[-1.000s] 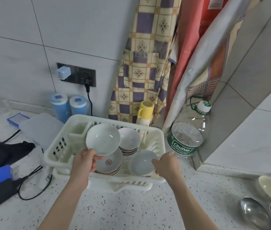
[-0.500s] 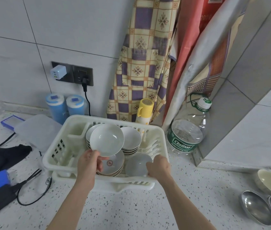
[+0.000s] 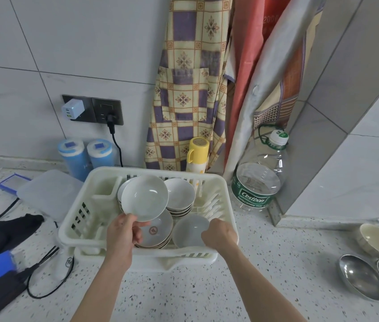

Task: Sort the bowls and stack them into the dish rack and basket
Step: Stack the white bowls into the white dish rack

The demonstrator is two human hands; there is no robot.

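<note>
A white plastic dish rack stands on the speckled counter against the wall. My left hand pinches the lower rim of a white bowl, holding it tilted above the rack's left stacks. Behind it a stack of white bowls sits at the back, and a stack with a red-marked bowl on top sits at the front. My right hand grips the rim of a pale grey bowl in the rack's front right corner.
Two steel bowls and a cream bowl lie on the counter at the right. A large water bottle stands right of the rack, a yellow flask behind it. Blue canisters, a plastic lid and cables lie left.
My left hand has carried the white bowl rightwards and back over the left stacks. My right hand has stayed on the grey bowl's rim.
</note>
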